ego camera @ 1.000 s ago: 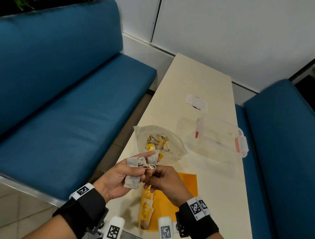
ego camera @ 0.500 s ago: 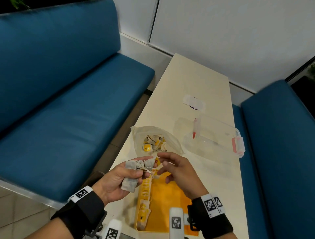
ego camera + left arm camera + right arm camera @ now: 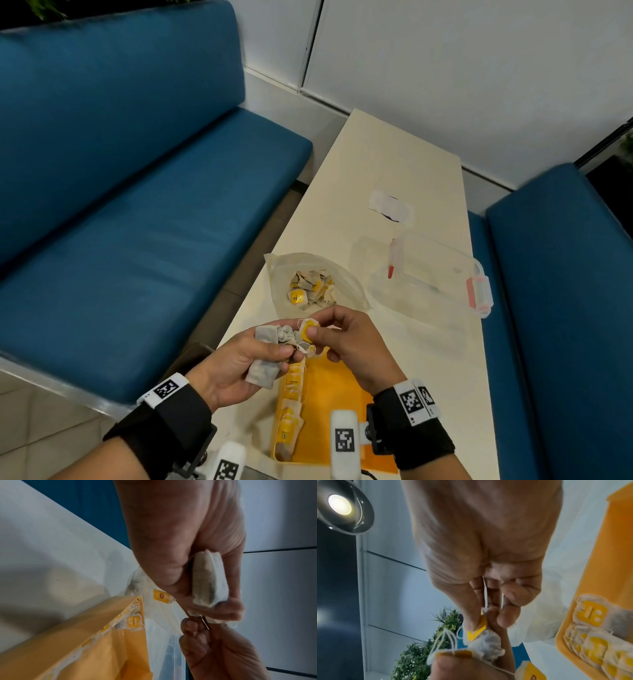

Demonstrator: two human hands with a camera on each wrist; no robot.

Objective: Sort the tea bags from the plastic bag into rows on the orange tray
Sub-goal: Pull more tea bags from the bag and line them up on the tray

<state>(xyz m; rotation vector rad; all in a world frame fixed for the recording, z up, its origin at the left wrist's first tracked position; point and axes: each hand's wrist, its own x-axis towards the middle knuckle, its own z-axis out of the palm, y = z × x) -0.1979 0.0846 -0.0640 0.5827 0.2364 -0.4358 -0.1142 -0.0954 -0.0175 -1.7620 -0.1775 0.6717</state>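
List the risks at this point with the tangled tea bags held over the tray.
1. The right hand pinches a yellow tag whose string loops among the tea bags in the left hand; pulling may tear a bag.
2. A freed bag could drop onto the row in the orange tray.

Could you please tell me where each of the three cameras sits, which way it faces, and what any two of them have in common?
Head: worn on the head, looking forward and down at the table; both forearms, left hand and right hand show.
Left wrist: on the left wrist, looking along the palm at the held tea bags; the right hand's fingers show below.
Right wrist: on the right wrist, looking along the fingers pinching a yellow tag.
Shared: all three show the orange tray with its row of tea bags.
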